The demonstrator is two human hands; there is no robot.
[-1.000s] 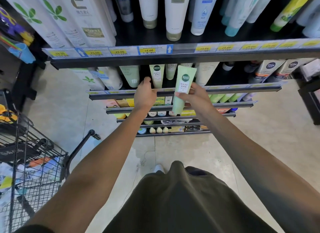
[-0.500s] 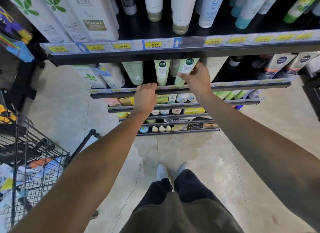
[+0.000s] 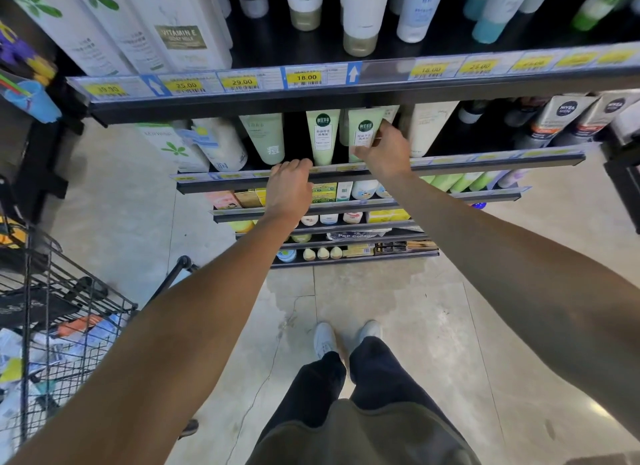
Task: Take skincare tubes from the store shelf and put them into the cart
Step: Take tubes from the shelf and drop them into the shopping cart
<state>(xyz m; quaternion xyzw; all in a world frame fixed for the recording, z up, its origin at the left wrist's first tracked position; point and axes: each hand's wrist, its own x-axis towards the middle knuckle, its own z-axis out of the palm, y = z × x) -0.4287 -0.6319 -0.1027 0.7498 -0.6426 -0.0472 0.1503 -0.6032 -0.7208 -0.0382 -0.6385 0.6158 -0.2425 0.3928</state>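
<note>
Plainly, the right hand (image 3: pixel 382 149) has its fingers (image 3: pixel 363 150) wrapped round a pale green plastic skincare tube with a dark round logo (image 3: pixel 363 132), which stands cap-down on the black metal store shelf (image 3: pixel 485 161) near the front edge, just beside a matching pale green tube (image 3: pixel 322 137) on its left. The thumb crosses the label low on the body and the other fingers curl behind, so the grip is closed on the tube. The left hand (image 3: pixel 289 187) holds nothing; its fingers are curled over the shelf's front edge, below and left of the twin tube.

Such a tube looks light and soft-walled, with a smooth, slightly slippery skin; squeezed hard in the middle it would dent, so a hold low on the body near the stiffer cap end seems safest.

A second ago this tube was out in front of the shelf, tilted in the right hand; half a second ago it was passing under the upper shelf; now it stands upright in the row. The black wire shopping cart (image 3: pixel 52 309) waits at the left, well apart.
</note>
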